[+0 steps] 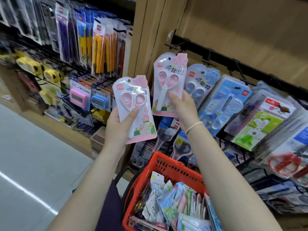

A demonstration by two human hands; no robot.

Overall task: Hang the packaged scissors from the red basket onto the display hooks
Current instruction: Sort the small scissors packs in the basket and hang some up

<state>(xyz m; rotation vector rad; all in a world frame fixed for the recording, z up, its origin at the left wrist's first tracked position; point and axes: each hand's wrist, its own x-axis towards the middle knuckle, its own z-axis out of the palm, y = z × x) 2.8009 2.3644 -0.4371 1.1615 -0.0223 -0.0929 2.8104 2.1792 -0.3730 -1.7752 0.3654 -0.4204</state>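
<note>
Fingers of the left hand (119, 125) and right hand (181, 104) each pinched a pink scissors pack (135, 107) low; light, stiff, slippery card, hang-hole at twelve o'clock.

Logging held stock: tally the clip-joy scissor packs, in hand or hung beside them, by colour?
Pink scissor packs: 2, one in the left hand, one in the right hand
Blue scissor pack, hanging on the display: 1
Total: 3

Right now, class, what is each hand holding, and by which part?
The left hand holds a pink scissors pack by its lower half. The right hand holds another pink pack by its lower right edge.
</note>
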